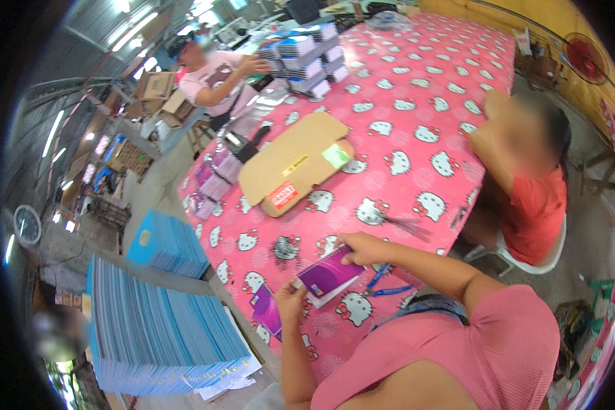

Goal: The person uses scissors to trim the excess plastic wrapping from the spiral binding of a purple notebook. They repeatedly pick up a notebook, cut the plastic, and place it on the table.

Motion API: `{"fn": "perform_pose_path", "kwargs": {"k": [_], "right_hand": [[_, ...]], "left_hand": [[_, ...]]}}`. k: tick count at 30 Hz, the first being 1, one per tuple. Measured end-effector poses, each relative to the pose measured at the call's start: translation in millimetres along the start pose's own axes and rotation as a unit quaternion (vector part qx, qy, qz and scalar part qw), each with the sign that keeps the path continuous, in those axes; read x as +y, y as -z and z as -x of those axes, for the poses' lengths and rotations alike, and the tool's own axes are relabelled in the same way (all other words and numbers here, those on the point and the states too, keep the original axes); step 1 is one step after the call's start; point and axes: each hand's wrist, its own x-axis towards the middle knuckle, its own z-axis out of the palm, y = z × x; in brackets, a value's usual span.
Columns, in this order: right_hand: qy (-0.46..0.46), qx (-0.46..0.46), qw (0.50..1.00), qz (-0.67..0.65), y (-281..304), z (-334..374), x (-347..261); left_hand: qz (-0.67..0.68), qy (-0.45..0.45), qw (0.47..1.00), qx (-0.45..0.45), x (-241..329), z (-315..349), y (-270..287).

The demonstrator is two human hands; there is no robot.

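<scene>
A purple spiral notebook [329, 275] is held between my two hands above the pink patterned table cover. My right hand [362, 249] closes on its upper right corner, near the spiral edge. My left hand [291, 301] pinches its left end. White pages show along the lower edge. A second purple notebook [264, 311] lies at the table edge beside my left hand, partly covered by it. Blue-handled pliers [388, 290] rest just right of the held notebook. Beyond it are a bunch of dark spiral wires [287, 250] and a spread of thin dark strands [404, 225].
A flattened cardboard box [290, 164] lies ahead, with plastic-wrapped purple packs [217, 172] left of it. Tall blue paper stacks [160, 328] stand at left. One person [215, 82] handles stacked notebooks [304, 58] at the far end; another [536, 212] sits at right.
</scene>
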Motion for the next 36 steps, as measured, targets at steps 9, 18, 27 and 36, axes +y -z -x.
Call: {"fn": "perform_pose_path", "kwargs": {"k": [9,18,27,36], "right_hand": [[0.031,0.009,0.995,0.099,-5.6,-13.6,27.0],[-0.023,0.121,0.976,0.180,-34.5,-16.6,10.6],[-0.046,0.117,0.982,0.143,-30.2,-15.1,6.6],[0.139,0.062,0.988,0.015,-23.6,-2.5,-6.4]], "left_hand": [[0.078,-0.059,0.995,0.019,-10.6,-6.0,-17.1],[-0.224,-0.228,0.941,0.112,-43.7,-20.6,3.7],[0.012,-0.131,0.984,0.120,-42.8,-4.9,-30.0],[-0.217,-0.307,0.917,0.132,-15.1,17.2,-28.6]]}}
